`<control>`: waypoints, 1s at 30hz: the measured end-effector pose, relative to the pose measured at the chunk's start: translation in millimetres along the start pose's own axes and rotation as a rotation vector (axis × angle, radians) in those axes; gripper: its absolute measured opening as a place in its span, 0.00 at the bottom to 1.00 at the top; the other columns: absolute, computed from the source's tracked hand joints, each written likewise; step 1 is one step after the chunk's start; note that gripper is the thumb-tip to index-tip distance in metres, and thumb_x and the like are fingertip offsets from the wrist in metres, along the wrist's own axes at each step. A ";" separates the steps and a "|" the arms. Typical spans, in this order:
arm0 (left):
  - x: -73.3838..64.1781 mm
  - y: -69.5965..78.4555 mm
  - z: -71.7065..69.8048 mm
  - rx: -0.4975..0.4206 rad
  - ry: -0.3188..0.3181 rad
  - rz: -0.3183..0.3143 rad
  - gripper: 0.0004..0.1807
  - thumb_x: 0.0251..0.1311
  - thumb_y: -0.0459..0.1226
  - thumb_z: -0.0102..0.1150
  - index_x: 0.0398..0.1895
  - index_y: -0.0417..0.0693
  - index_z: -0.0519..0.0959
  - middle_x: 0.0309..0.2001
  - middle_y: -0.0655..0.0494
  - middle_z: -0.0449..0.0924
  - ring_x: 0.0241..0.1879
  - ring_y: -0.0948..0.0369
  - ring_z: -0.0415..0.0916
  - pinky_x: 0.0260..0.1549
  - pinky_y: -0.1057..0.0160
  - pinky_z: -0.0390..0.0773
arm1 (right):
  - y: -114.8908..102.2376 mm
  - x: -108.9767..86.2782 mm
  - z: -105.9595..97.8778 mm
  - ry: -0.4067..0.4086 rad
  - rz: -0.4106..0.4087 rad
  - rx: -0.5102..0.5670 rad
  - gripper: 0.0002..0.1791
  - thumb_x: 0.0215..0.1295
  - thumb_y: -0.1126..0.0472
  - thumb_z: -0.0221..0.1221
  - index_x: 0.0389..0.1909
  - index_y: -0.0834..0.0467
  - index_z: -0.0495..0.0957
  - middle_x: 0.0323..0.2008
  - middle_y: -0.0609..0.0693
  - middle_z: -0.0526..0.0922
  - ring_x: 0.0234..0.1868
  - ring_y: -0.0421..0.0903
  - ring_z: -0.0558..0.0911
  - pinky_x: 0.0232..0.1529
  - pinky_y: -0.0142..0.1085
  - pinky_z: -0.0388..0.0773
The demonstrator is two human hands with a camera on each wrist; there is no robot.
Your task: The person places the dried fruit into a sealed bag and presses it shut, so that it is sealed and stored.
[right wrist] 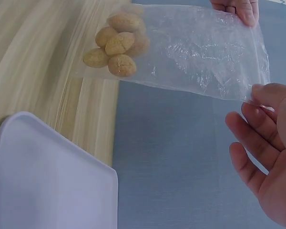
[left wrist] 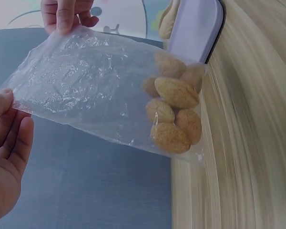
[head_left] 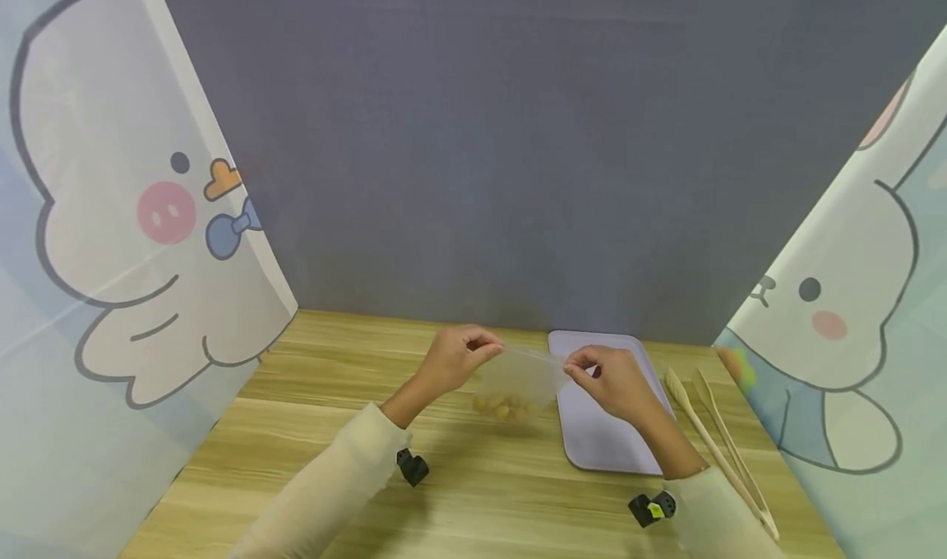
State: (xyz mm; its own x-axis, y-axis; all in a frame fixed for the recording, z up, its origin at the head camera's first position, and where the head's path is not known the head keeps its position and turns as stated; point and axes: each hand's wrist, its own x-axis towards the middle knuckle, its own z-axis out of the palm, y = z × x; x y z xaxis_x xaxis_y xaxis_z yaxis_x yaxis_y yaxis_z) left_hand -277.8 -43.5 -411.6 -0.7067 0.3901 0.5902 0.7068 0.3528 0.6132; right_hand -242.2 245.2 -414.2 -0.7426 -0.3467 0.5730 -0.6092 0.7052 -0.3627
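A clear plastic bag [left wrist: 95,90] hangs between my two hands, held by its top corners. My left hand [head_left: 460,357] pinches one corner between thumb and forefinger. The other corner is pinched by my right hand [head_left: 610,378], whose remaining fingers [right wrist: 257,143] are loosely spread in the right wrist view. Several brown, wrinkled oval pieces [left wrist: 176,93], like nuts or small rolls, lie gathered at the bottom of the bag. In the head view the bag hangs over the wooden table [head_left: 481,485], its right edge overlapping the lilac tray.
The lilac tray [head_left: 607,444] lies right of centre, under my right forearm. To its right, a pair of wooden tongs [head_left: 728,452] lies lengthwise. A grey panel [head_left: 473,148] closes off the back, with cartoon-printed sheets [head_left: 111,214] at both sides.
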 end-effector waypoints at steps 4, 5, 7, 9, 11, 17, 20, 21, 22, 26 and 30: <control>-1.1 0.9 -1.5 -0.013 -0.009 -0.025 0.04 0.64 0.38 0.68 0.37 0.48 0.89 0.35 0.54 0.90 0.29 0.70 0.80 0.29 0.69 0.80 | 0.1 -1.1 -0.1 0.002 0.023 0.009 0.05 0.61 0.64 0.70 0.30 0.51 0.86 0.27 0.40 0.87 0.28 0.33 0.81 0.28 0.31 0.78; -1.8 1.2 -2.0 -0.016 -0.015 -0.032 0.04 0.64 0.38 0.68 0.37 0.48 0.89 0.35 0.55 0.90 0.29 0.70 0.80 0.30 0.69 0.80 | 0.3 -1.9 0.3 0.006 0.027 0.011 0.05 0.61 0.64 0.70 0.30 0.51 0.86 0.27 0.40 0.87 0.28 0.33 0.81 0.28 0.31 0.79; -3.4 2.0 -2.8 -0.019 -0.027 -0.041 0.05 0.65 0.39 0.67 0.37 0.49 0.89 0.35 0.55 0.90 0.28 0.72 0.79 0.29 0.70 0.80 | -0.8 -3.4 1.2 0.017 0.028 0.017 0.05 0.61 0.64 0.70 0.30 0.51 0.86 0.26 0.40 0.87 0.28 0.31 0.80 0.29 0.30 0.78; -5.4 3.2 -4.0 -0.019 -0.034 -0.043 0.05 0.65 0.39 0.67 0.37 0.49 0.89 0.34 0.55 0.90 0.27 0.72 0.77 0.29 0.69 0.80 | -2.0 -5.1 2.6 0.029 0.025 0.030 0.05 0.61 0.65 0.70 0.30 0.52 0.85 0.26 0.40 0.87 0.28 0.30 0.79 0.28 0.31 0.79; -7.7 4.5 -5.6 -0.016 -0.041 -0.048 0.04 0.64 0.38 0.67 0.37 0.49 0.89 0.33 0.55 0.89 0.26 0.72 0.75 0.27 0.69 0.79 | -4.0 -6.9 4.1 0.033 0.022 0.050 0.05 0.61 0.65 0.70 0.31 0.52 0.85 0.25 0.40 0.86 0.28 0.28 0.78 0.28 0.33 0.80; -18.9 5.8 -9.8 -0.070 -0.118 -0.147 0.04 0.65 0.39 0.67 0.37 0.50 0.88 0.31 0.58 0.87 0.26 0.69 0.77 0.27 0.69 0.79 | -10.0 -14.2 7.4 -0.008 0.029 0.109 0.07 0.61 0.67 0.69 0.30 0.52 0.83 0.24 0.37 0.83 0.27 0.26 0.75 0.27 0.30 0.78; -23.5 4.3 -10.1 -0.089 -0.134 -0.184 0.04 0.66 0.39 0.67 0.37 0.51 0.88 0.30 0.58 0.87 0.26 0.67 0.79 0.27 0.68 0.80 | -13.1 -15.7 6.9 -0.059 0.041 0.122 0.06 0.62 0.66 0.69 0.30 0.51 0.83 0.26 0.37 0.84 0.28 0.27 0.77 0.29 0.28 0.78; -24.6 3.2 -9.9 -0.093 -0.133 -0.191 0.04 0.66 0.39 0.66 0.37 0.51 0.88 0.29 0.58 0.86 0.25 0.67 0.78 0.26 0.68 0.80 | -14.0 -15.4 6.7 -0.081 0.048 0.125 0.05 0.63 0.65 0.68 0.31 0.52 0.83 0.26 0.38 0.84 0.29 0.28 0.78 0.30 0.29 0.79; -25.4 1.7 -9.6 -0.095 -0.131 -0.198 0.04 0.66 0.39 0.66 0.37 0.51 0.88 0.29 0.58 0.86 0.26 0.64 0.80 0.26 0.68 0.79 | -14.7 -14.9 7.0 -0.099 0.055 0.125 0.04 0.64 0.64 0.68 0.31 0.52 0.84 0.27 0.38 0.85 0.30 0.28 0.78 0.30 0.29 0.79; -27.0 -10.9 -4.9 -0.088 -0.123 -0.229 0.05 0.67 0.41 0.65 0.37 0.52 0.88 0.28 0.60 0.85 0.26 0.59 0.81 0.24 0.67 0.77 | -13.9 -11.0 11.1 -0.160 0.102 0.127 0.03 0.66 0.61 0.67 0.32 0.53 0.84 0.28 0.40 0.85 0.31 0.32 0.81 0.33 0.30 0.80; -26.0 -28.3 1.7 -0.083 -0.119 -0.279 0.05 0.68 0.42 0.65 0.37 0.53 0.88 0.28 0.60 0.85 0.29 0.52 0.83 0.25 0.67 0.79 | -9.0 -4.4 20.3 -0.167 0.133 0.097 0.03 0.66 0.61 0.67 0.32 0.52 0.84 0.27 0.39 0.85 0.30 0.33 0.81 0.33 0.30 0.80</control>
State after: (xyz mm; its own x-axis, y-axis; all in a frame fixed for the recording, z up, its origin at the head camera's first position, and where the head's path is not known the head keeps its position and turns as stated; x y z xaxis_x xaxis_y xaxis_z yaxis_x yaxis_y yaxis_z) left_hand -279.4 -62.2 -445.3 -0.8610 0.3865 0.3304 0.4775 0.3912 0.7867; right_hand -239.1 227.8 -428.3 -0.8490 -0.3579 0.3888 -0.5208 0.6913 -0.5008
